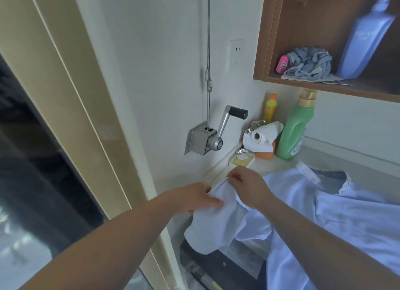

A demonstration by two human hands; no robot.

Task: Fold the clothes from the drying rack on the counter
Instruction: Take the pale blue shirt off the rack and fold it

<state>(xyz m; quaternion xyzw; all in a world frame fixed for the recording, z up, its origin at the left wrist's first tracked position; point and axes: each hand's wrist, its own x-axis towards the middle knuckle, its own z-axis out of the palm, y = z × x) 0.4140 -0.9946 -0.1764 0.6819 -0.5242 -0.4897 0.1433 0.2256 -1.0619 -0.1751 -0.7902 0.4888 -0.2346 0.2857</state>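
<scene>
A pale blue collared shirt (337,216) lies spread over the counter (262,166) at the lower right. One sleeve (214,229) hangs over the counter's left end. My left hand (194,200) grips the sleeve's end from the left, thumb on top of the cloth. My right hand (249,188) pinches the sleeve's edge just above and to the right of it. The two hands are almost touching. No drying rack is in view.
A metal hand crank (214,134) with a cable sits on the wall. At the counter's back stand a green detergent bottle (296,129), a yellow bottle (270,108), a paper roll (262,136) and a soap dish (242,158). A wooden shelf (324,82) hangs overhead.
</scene>
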